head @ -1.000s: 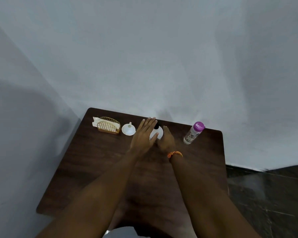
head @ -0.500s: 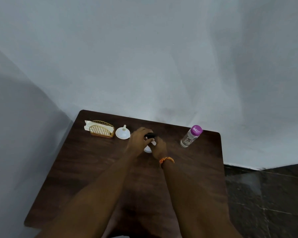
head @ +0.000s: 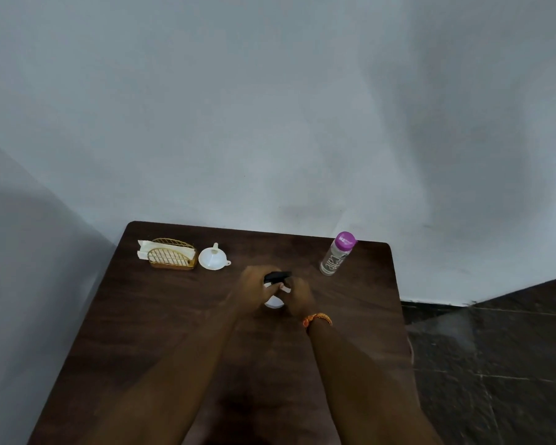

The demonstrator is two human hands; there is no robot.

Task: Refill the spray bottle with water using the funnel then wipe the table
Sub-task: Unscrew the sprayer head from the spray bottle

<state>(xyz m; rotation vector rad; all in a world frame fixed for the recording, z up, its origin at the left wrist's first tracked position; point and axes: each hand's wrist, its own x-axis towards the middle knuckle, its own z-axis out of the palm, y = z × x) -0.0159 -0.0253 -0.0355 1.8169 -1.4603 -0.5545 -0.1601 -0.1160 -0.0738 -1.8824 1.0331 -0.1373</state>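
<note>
Now both hands curl around the spray bottle [head: 274,300] near the middle of the worktop [head: 161,332], so the right hand [head: 297,295] should hold the body firmly while the left hand [head: 252,289] unscrews the black head straight.

The spray bottle [head: 274,300] is mostly hidden between the left hand [head: 254,289] and right hand [head: 297,298] — only its black top and white base show. The table [head: 142,332] is cut off at the near edge — both hands blurred.
</note>
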